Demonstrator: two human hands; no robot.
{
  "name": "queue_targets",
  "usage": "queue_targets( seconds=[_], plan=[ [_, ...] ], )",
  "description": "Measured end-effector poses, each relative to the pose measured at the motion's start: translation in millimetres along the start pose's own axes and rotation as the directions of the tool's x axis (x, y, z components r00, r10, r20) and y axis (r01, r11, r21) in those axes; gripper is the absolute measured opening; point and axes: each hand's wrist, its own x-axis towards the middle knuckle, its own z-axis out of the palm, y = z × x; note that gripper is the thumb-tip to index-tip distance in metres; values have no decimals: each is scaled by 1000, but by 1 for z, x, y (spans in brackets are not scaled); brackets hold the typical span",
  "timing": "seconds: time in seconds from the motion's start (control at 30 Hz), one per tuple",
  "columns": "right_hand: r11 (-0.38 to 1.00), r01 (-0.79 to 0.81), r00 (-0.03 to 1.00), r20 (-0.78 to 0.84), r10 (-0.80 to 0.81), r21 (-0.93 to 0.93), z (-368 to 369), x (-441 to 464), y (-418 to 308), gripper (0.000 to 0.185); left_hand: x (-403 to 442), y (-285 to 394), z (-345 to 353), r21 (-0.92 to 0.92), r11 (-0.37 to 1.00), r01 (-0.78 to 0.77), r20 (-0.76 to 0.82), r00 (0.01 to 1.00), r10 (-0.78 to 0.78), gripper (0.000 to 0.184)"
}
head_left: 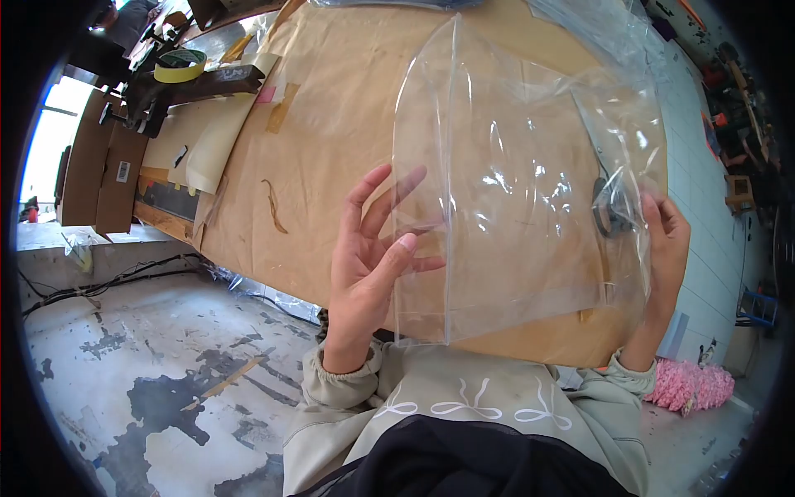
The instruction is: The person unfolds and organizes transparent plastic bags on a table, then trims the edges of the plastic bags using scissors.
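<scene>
A clear plastic cover [522, 248] with a raised seam down its left part lies across the brown-papered table in front of me. My left hand [364, 257] is at its left edge, palm up and fingers spread; some of the fingers show through the plastic. At the right edge, my right hand [667, 236] has its fingers bent and pressed on the plastic cover, partly hidden by it. A pair of scissors [611, 217] with dark handles shows through the film near that hand, its blades pointing to the far side.
Brown paper covers the table [306, 207]. A yellow tape roll [180, 66] sits on a dark clamp-like device [207, 83] at the far left, near a cardboard box [108, 166]. More clear plastic [604, 37] lies at the far right. A pink fluffy thing [691, 386] is beside me.
</scene>
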Motion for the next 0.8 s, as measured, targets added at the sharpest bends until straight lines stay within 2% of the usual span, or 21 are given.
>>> queue_targets(
  seconds=[0.03, 0.07, 0.13, 0.17, 0.2, 0.23, 0.27, 0.3, 0.4, 0.47, 0.57, 0.6, 0.7, 0.8],
  plan=[
    [921, 191, 960, -132, -248, -340, 6, 0, -21, 25, 0, 2, 1, 16, 1000, -11, 7, 1000, 11, 60],
    [699, 288, 847, -166, -505, -655, 12, -2, -42, 25, 0, 4, 5, 36, 999, -39, -3, 999, 40, 58],
    [883, 359, 901, -134, -412, -303, 20, -20, -78, 26, -1, 6, 19, 76, 992, -99, -18, 995, 100, 56],
    [928, 357, 924, -103, -368, -107, 27, -33, -93, 27, -1, 5, 25, 32, 990, -135, 5, 991, 135, 54],
    [931, 334, 933, 87, -348, 148, 39, -44, -103, 28, 0, 4, 32, -14, 986, -167, 29, 985, 168, 53],
    [890, 246, 892, 269, -363, 384, 51, -53, -111, 29, 0, 2, 41, -61, 978, -199, 55, 978, 202, 52],
    [875, 147, 876, 350, -332, 461, 66, -60, -114, 29, -2, 0, 52, -72, 981, -183, 65, 980, 188, 52],
    [850, 41, 848, 432, -307, 525, 76, -64, -111, 29, 0, -5, 57, 1, 982, -189, 118, 975, 188, 55],
    [776, -340, 715, 682, -153, 531, 78, -51, -97, 27, 4, -25, 67, 222, 935, -277, 220, 948, 229, 67],
    [668, -477, 659, 736, -159, 571, 76, -47, -84, 27, 6, -36, 76, 377, 838, -395, 240, 915, 323, 81],
    [444, -649, 624, 766, -154, 617, 75, -44, -79, 27, 6, -37, 86, 431, 802, -414, 86, 903, 420, 97],
    [356, -693, 619, 771, -150, 626, 75, -44, -79, 26, 7, -38, 86, 431, 804, -411, 98, 906, 411, 98],
    [288, -714, 637, 763, -107, 637, 79, -46, -76, 26, 9, -40, 83, 442, 803, -399, 131, 915, 383, 100],
    [317, -695, 631, 759, -162, 645, 80, -43, -70, 27, 9, -39, 81, 420, 835, -355, 145, 935, 324, 93]
  ],
)
